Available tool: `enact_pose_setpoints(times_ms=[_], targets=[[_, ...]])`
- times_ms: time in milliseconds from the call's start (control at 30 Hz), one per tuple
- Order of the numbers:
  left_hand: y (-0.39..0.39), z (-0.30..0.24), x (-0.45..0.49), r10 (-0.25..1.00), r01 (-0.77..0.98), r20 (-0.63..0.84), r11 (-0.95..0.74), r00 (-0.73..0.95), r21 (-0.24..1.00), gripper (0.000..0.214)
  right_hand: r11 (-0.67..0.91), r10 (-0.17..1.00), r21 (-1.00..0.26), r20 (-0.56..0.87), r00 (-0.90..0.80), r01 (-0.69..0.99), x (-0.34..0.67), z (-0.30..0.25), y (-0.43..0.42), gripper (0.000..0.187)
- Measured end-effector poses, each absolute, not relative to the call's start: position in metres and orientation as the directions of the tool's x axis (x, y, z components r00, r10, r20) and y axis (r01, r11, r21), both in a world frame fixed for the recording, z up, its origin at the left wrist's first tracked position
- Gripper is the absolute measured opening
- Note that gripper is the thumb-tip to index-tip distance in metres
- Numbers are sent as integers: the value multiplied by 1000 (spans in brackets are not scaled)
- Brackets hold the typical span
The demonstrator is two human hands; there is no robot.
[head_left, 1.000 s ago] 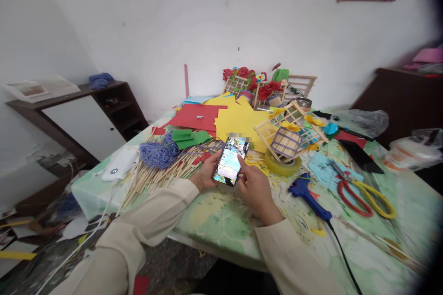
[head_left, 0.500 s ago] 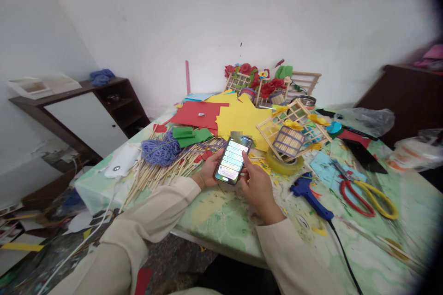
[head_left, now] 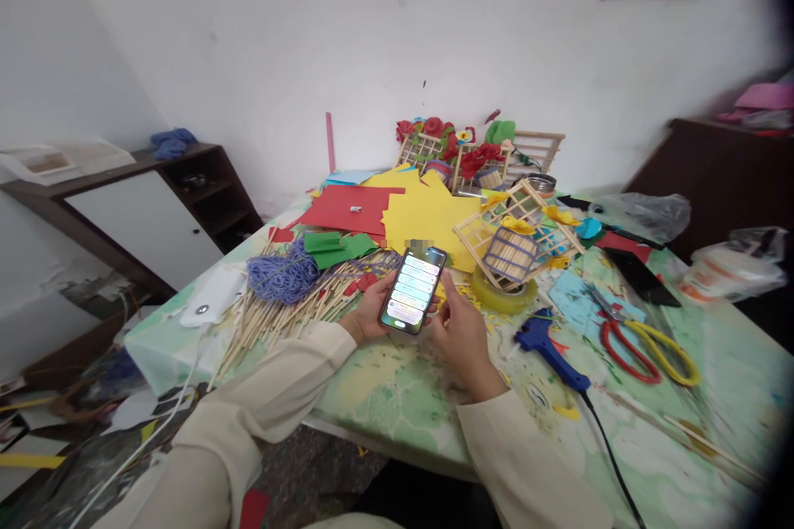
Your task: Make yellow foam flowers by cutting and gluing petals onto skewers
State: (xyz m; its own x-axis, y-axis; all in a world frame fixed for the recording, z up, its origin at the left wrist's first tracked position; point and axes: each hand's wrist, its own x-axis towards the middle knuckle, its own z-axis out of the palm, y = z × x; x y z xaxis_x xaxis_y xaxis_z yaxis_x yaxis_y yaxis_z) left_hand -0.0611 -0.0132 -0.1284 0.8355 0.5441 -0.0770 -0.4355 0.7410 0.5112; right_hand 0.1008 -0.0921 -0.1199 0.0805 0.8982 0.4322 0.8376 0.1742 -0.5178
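Note:
A smartphone (head_left: 412, 291) with a lit screen of stacked message-like panels is tilted up toward me above the table. My left hand (head_left: 374, 310) is closed around its left edge, with some fingers hidden behind it. Just right of the phone is my right hand (head_left: 464, 339), one digit raised off the screen and the other fingers loosely bent near the phone's edge. Beyond the phone lie yellow paper sheets (head_left: 422, 219). A stick frame (head_left: 518, 240) with yellow paper flowers leans on a roll of clear tape (head_left: 505, 295).
Purple yarn (head_left: 282, 277) lies over thin wooden sticks (head_left: 266, 326) on the left, near a white corded device (head_left: 212, 297). On the right are a blue glue gun (head_left: 551, 351), scissors (head_left: 648, 347) and a black slab (head_left: 638, 274). Red paper (head_left: 347, 209) and flower-decorated frames (head_left: 475, 157) stand farther back.
My right hand's digit has lifted off the phone screen and shifted right. The phone stays in my left hand. The whole view has turned slightly to the right.

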Motion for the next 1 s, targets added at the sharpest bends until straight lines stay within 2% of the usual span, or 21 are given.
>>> enact_pose_setpoints(times_ms=[200,467,567,700,800,1000], targets=[[-13,-124,-63,536,-439,-59,746,842,500,62,162,877,-512,467,115,844,102,-123,-91,71],[-7,-122,-68,592,-496,-36,705,805,508,62,175,877,-507,470,101,844,101,-126,-90,70],[-4,-125,-69,617,-515,-39,688,786,511,61,228,884,-496,467,36,838,100,-125,-92,71],[-2,-127,-67,643,-526,-49,665,764,530,57,381,874,-439,457,-163,814,98,-124,-93,69],[-3,-127,-65,630,-514,-39,666,776,540,57,414,878,-395,409,-247,820,97,-125,-93,67],[-6,-124,-65,609,-483,-69,689,790,541,57,350,889,-386,423,-173,854,98,-125,-93,67]])
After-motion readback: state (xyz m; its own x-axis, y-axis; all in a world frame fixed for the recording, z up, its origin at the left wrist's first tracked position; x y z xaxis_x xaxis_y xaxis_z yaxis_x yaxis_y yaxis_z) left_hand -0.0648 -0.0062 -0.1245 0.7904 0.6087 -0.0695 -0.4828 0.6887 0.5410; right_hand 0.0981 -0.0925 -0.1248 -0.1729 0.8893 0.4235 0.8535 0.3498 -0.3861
